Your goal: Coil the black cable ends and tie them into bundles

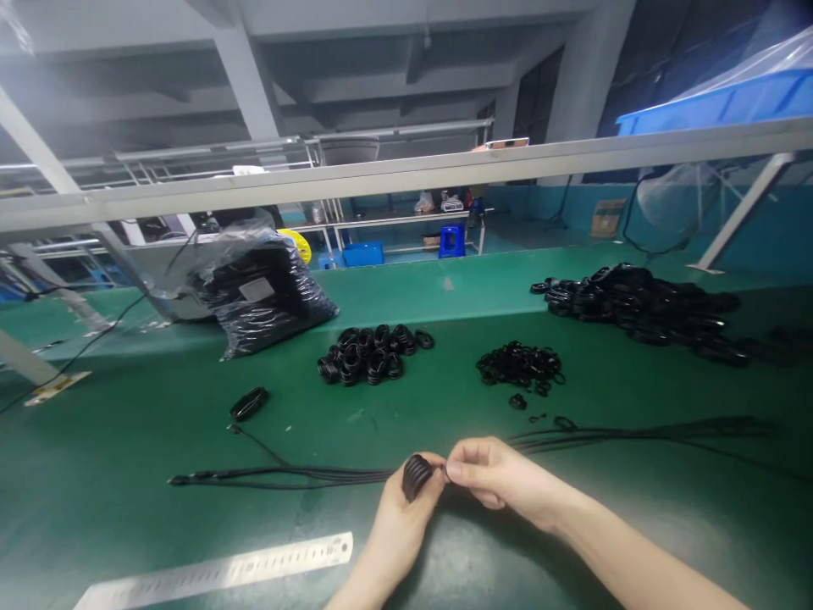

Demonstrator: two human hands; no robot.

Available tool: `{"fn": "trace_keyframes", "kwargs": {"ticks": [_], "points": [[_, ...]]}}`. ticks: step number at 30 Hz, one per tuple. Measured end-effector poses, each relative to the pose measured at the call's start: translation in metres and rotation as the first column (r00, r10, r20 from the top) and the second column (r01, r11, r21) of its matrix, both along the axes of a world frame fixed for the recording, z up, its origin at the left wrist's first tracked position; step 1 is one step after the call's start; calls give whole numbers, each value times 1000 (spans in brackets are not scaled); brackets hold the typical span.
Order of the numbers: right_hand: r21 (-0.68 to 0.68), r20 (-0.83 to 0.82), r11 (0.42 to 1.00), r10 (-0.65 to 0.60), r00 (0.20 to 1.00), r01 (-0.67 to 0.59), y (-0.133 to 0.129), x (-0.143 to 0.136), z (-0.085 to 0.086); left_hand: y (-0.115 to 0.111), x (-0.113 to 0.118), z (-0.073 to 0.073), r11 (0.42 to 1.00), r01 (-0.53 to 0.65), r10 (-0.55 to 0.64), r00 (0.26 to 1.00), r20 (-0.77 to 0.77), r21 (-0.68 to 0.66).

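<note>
Two bare hands are working close together over the green tabletop [381, 424]. The left hand [400, 517] is holding a fat black coil [417, 477], with its fingers and thumb wrapping around it. The right hand [492, 474] is bending its thumb and finger together right beside the coil, near the left thumb. A tiny dark bit is showing there, but I cannot tell if the right hand is gripping it. So the coil is sitting in the left hand, near the front of the tabletop.

Long black cords [305, 476] are lying flat on both sides of the hands, stretching out to the left and to the right. A silver ruler [254, 568] is resting at the front left. One loose black loop [249, 404] is lying by itself, past the left end of the cords.

Farther back, a bunch of small black coils [365, 356] is sitting in the middle. To its right, a pile of little black pieces [517, 364] is lying in a messy heap. A much bigger black heap [641, 305] is spreading out at the back right. A shiny clear bag [267, 288] is standing at the back left, and it is holding something black. Up high, a blue bin [730, 102] is sitting at the right, on a long pale shelf [406, 178].
</note>
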State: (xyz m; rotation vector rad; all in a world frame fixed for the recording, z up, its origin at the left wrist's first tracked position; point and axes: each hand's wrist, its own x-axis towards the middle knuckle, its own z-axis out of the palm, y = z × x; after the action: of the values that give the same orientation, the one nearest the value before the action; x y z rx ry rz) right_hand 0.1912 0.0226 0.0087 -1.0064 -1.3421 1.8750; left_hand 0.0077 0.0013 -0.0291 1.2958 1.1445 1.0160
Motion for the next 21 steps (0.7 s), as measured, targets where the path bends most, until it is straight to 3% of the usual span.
{"fn": "trace_keyframes", "kwargs": {"ticks": [7,12,14,18,21], "points": [[130,77,991,7,997,-17,-5,-1,1,-2,0,12,1000,4,-3,999,-44,23],[0,-89,990,143,986,-144,-4,2,3,-3,1,15,999,15,-16,999,-31,-50],[-66,-84,974,209,974,-215,-1,5,4,-3,1,14,998,16,-17,1000,-15,-65],[-19,162,981,195,967,-194,5,16,7,-2,-1,15,999,28,-30,999,-40,-37],[253,392,961,4,920,-112,0,20,11,-1,-2,16,999,24,-18,992,-125,43]]}}
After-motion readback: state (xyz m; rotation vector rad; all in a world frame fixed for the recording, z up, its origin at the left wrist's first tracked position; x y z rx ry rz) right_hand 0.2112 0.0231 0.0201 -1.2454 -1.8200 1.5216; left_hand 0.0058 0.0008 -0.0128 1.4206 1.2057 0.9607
